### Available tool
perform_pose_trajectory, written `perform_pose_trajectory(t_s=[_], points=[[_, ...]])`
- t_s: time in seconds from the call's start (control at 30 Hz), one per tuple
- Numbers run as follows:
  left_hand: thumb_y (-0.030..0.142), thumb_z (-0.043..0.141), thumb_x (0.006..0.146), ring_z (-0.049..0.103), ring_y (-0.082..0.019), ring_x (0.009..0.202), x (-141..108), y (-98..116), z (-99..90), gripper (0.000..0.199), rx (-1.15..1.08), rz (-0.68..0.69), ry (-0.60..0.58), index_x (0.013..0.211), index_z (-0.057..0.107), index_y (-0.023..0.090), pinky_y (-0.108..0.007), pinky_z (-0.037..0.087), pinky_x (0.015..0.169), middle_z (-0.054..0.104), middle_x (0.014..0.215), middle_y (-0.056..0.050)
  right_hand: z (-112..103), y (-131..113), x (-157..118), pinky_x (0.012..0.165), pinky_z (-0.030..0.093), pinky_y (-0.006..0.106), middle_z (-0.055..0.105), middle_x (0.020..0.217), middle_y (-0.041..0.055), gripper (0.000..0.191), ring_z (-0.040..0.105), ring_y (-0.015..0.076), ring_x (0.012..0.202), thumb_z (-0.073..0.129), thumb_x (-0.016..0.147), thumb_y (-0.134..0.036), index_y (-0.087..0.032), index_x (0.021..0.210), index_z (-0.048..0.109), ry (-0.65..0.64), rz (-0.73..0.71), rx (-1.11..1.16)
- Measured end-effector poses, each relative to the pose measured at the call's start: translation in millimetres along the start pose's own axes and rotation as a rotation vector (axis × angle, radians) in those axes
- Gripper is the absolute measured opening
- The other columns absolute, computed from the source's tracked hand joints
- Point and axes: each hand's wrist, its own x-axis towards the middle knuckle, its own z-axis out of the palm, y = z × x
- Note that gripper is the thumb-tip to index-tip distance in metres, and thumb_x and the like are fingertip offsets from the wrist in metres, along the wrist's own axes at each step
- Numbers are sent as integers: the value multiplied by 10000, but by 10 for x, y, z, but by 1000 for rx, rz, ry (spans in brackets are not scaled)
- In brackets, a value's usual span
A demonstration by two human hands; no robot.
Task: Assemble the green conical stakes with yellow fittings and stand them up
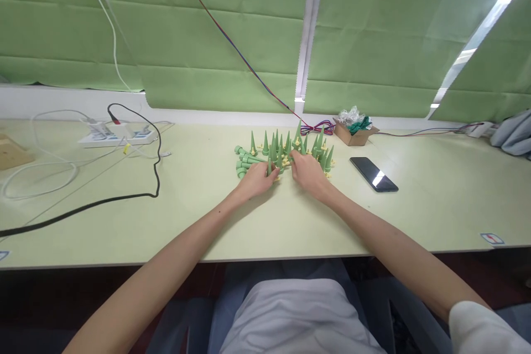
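At the far left of the pale yellow-green tabletop [186, 227] lies a light brown block [13, 152], cut off by the view's edge. Loose white cables [68, 165] curve beside it toward a long white power strip [118, 139] with plugs in it. A thick black cable [156, 177] bends down and runs off to the left.

Near the middle, green plastic rods with wider ends [246, 160] lie on their sides in a small bunch. Just right of them, the left hand [258, 178] reaches in with its fingers closed around one upright green cone [269, 167]. A cluster of pointed green plastic cones [276, 144] with small yellow pieces at their bases stands behind and between the two hands, extending to the right. The right hand [306, 170] has its fingers bent down among these cones; whether it grasps one cannot be told.

Behind the cluster's right side lies a coil of red and blue wire [318, 128], beside an open brown cardboard box [355, 137] holding crumpled clear plastic [350, 115] and dark green material [360, 125]. Farther right, a black smartphone [374, 174] lies flat, and a grey cloth [514, 133] sits at the edge of the view.
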Motion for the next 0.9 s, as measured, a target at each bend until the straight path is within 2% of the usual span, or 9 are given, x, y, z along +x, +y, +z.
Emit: perform_pose_trajectory(t_s=[0.07,0.2,0.37,0.5,0.73,0.9], points=[[417,403,955,581,-223,649,1,5,9,356,5,1,7,729,576,203,-299,368,630,516,537,-12,-51,60,-26,754,455,317,691,1006,155,256,669,292,980,380,980,-141,-134,1177,544,-11,17,-50],[432,398,953,543,-210,612,8,0,19,390,4,22,0,663,529,206,-301,339,600,501,530,-15,-49,138,-36,756,465,315,679,1022,183,282,673,297,990,398,917,-41,-130,1119,574,-132,40,-114],[449,411,946,530,-206,608,7,-15,26,408,8,11,3,639,517,203,-303,333,586,524,553,-30,60,91,-62,802,487,349,667,1076,193,363,667,306,1047,383,895,-13,-138,1176,574,-235,36,-115],[460,404,950,515,-203,602,-1,-24,38,414,11,27,2,648,525,204,-303,323,580,528,572,-34,123,42,-87,825,499,361,661,1118,196,363,662,305,1086,400,900,-24,-133,1205,564,-226,64,-129],[471,406,951,489,-186,566,-1,-41,47,412,-7,70,-7,663,525,202,-299,310,574,523,559,-22,145,25,-124,811,508,353,678,1130,187,348,677,292,1049,388,907,-33,-124,1192,568,-199,26,-124],[474,407,952,520,-198,592,-9,-24,37,391,-22,78,-23,729,578,202,-300,319,581,537,558,-18,171,67,-70,832,512,389,636,1216,202,327,661,308,1084,350,979,-142,-137,1223,568,-197,37,-112]])
